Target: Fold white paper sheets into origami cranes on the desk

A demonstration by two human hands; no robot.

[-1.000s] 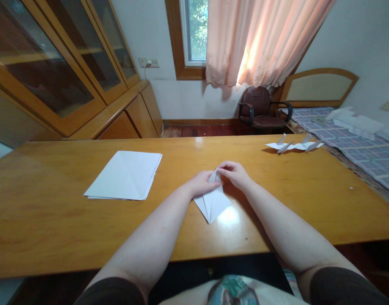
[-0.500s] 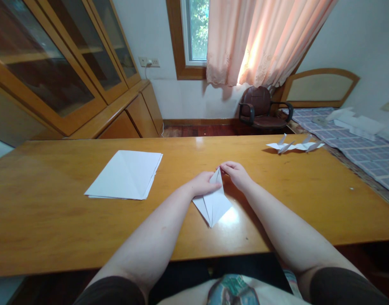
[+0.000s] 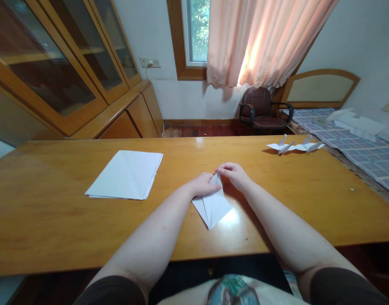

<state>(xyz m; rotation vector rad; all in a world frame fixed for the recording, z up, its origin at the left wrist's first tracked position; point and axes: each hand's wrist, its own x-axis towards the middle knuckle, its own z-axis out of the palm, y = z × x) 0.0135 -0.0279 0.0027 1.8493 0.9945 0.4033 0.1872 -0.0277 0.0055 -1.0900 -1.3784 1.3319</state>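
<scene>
A folded sheet of white paper (image 3: 213,207) is held just above or on the wooden table, its lower point aimed at my body and several creases running to that point. My left hand (image 3: 205,184) grips its left side, thumb lying across the front and the other fingers hidden behind. At the top tip, my right hand (image 3: 233,173) pinches the paper between thumb and fingers. Left of my hands lies a stack of white paper sheets (image 3: 126,174), with a crease across the top one. Two folded paper cranes (image 3: 282,146) stand at the far right.
The wooden table (image 3: 54,228) spans the view, its front edge close to my body. Beyond it are a glass-door cabinet (image 3: 67,84) on the left, a brown armchair (image 3: 259,108), and a bed (image 3: 350,127) with white pieces on it at the right.
My right hand has shifted slightly left and bent the paper's top tip down a little. My left hand keeps its hold, and the stack and cranes stay put.
</scene>
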